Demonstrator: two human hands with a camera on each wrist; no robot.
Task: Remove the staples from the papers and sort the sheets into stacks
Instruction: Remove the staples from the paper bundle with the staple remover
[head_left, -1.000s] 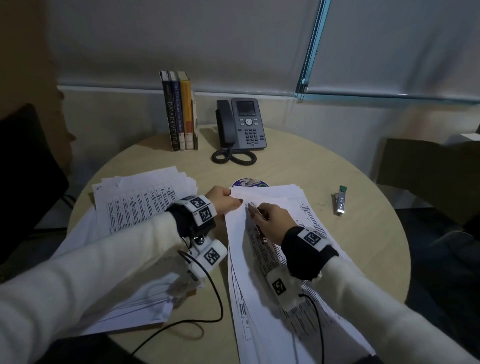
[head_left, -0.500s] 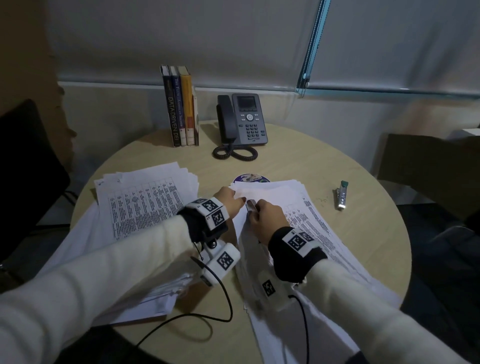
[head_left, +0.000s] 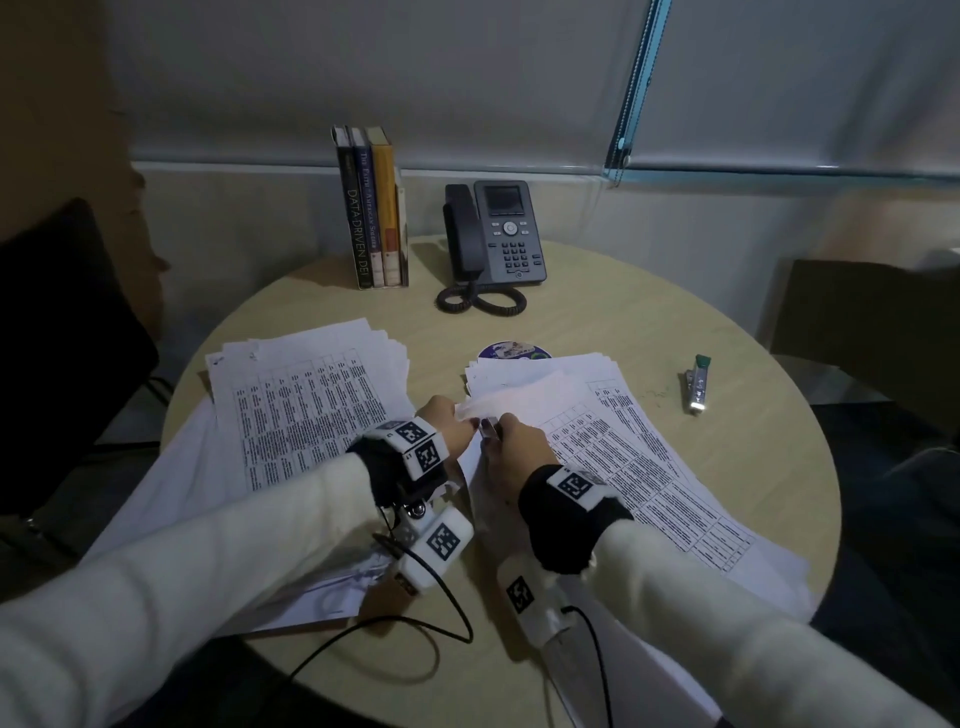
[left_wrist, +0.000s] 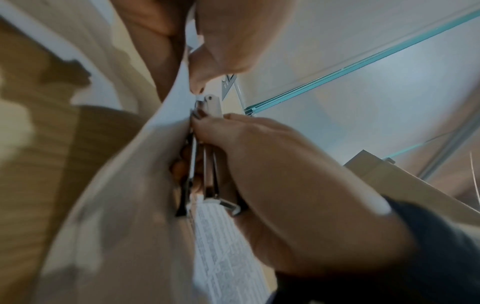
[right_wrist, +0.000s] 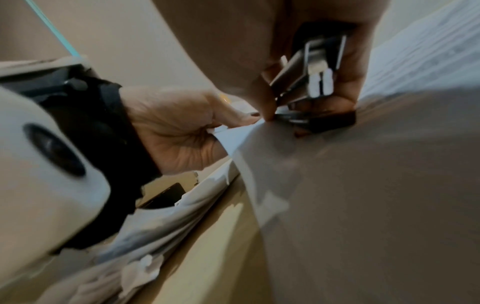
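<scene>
Head view shows my left hand (head_left: 447, 423) pinching the corner of the papers (head_left: 524, 397) near the table (head_left: 597, 322) middle. My right hand (head_left: 511, 441) squeezes a staple remover (left_wrist: 207, 156) at that corner. Another paper stack (head_left: 306, 395) lies at nine o'clock.

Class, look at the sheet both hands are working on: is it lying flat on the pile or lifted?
Lifted: the left hand pinches the sheet's corner, raising it off the right pile.

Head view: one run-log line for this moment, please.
left hand pinches stapled sheets corner | right hand grips staple remover at that corner | stapler idle on table
</scene>
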